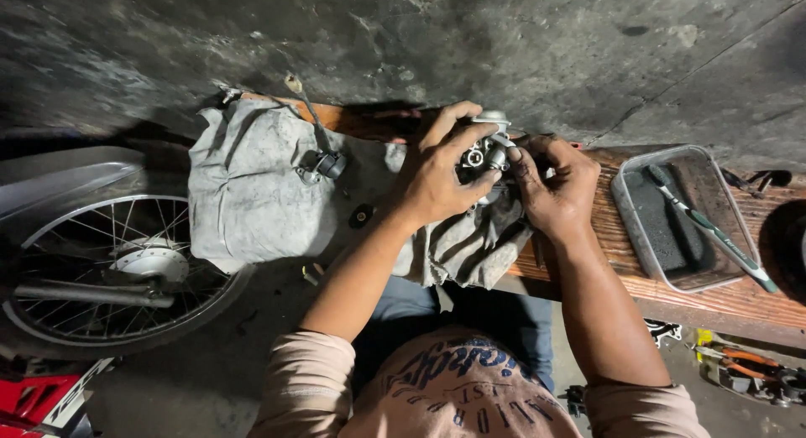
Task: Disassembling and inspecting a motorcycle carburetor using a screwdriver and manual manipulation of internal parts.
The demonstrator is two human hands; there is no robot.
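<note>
I'm gripping the small metal carburetor between both hands, left hand closed over its left side, right hand pinching its right, above the grey rag.

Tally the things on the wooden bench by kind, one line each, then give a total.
Grey cloth: 1
Metal carburettor, held by left hand and right hand: 1
Small metal part with cable on the cloth: 1
Small black round piece: 1
Clear plastic tray: 1
Toothbrush in the tray: 1
Total: 6
</note>
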